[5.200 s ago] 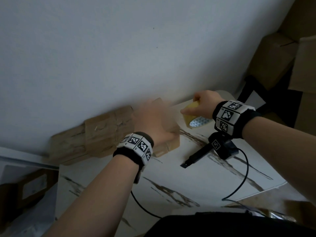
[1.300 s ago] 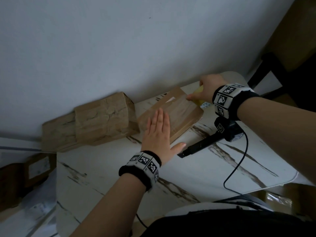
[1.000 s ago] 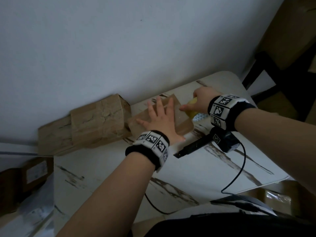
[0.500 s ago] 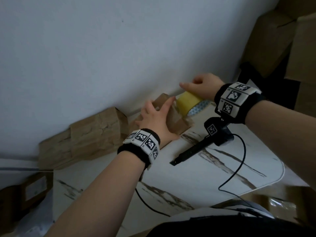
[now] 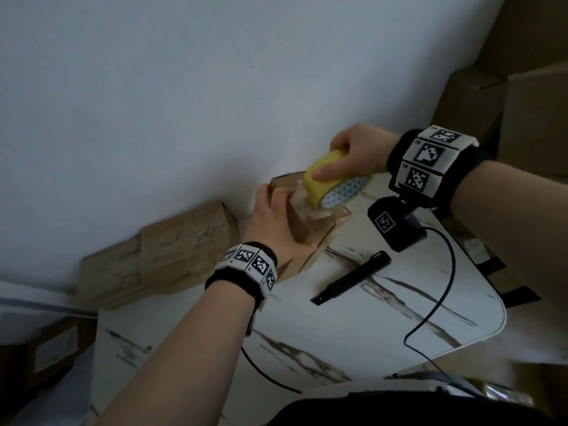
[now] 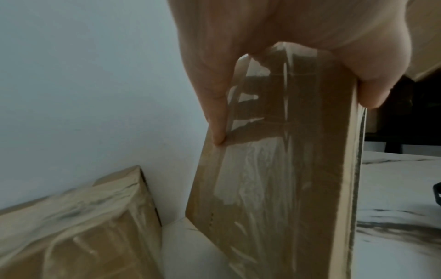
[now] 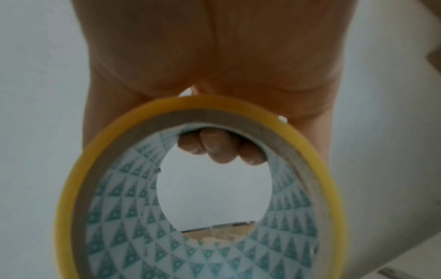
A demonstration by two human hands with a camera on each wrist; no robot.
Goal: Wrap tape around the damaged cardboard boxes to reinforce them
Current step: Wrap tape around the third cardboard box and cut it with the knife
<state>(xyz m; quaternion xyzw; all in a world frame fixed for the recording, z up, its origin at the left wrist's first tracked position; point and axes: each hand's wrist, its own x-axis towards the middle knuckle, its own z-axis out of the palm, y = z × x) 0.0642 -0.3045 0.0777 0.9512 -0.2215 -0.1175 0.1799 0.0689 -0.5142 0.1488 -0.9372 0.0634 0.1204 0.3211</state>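
A flat brown cardboard box (image 5: 302, 224) stands on edge on the white marbled table (image 5: 353, 327). My left hand (image 5: 273, 222) grips its upper end, fingers on the far face and thumb on the near one (image 6: 269, 181). Glossy clear tape covers much of that face. My right hand (image 5: 353, 155) holds a yellow tape roll (image 5: 325, 179) over the box's top, with fingertips (image 7: 219, 147) hooked inside its patterned core and the thumb on the outside. A strip of tape runs from the roll down onto the box. The box's far side is hidden.
A larger taped cardboard box (image 5: 159, 256) lies against the wall at the left. A black utility knife (image 5: 350, 278) lies on the table right of the held box. Black cables (image 5: 430, 302) cross the table. Stacked cardboard boxes (image 5: 528, 96) stand at the right.
The small box lay flat under my left palm; now it stands on edge in that hand's grip. My right hand has lifted the tape roll up over the box's top.
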